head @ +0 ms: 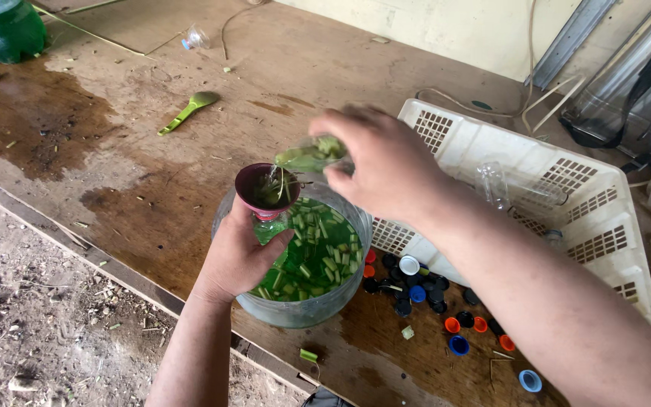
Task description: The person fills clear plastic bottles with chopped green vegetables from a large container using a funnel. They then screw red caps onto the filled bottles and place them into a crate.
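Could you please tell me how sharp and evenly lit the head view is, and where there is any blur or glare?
In the head view, soft daylight falls evenly, with no hard shadows; the right hand and the clear cup it tilts over the maroon funnel are slightly motion-blurred; the left hand, bowl and bottle caps stay sharp; wet patches on the wooden table show dull sheen, no strong glare.

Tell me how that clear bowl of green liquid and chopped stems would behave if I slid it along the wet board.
The clear bowl looks well filled with green liquid and chopped pieces, so it is probably heavy and apt to slosh. The wooden board is wet and stained, so it may slide easily. Its wide, low shape makes tipping unlikely.
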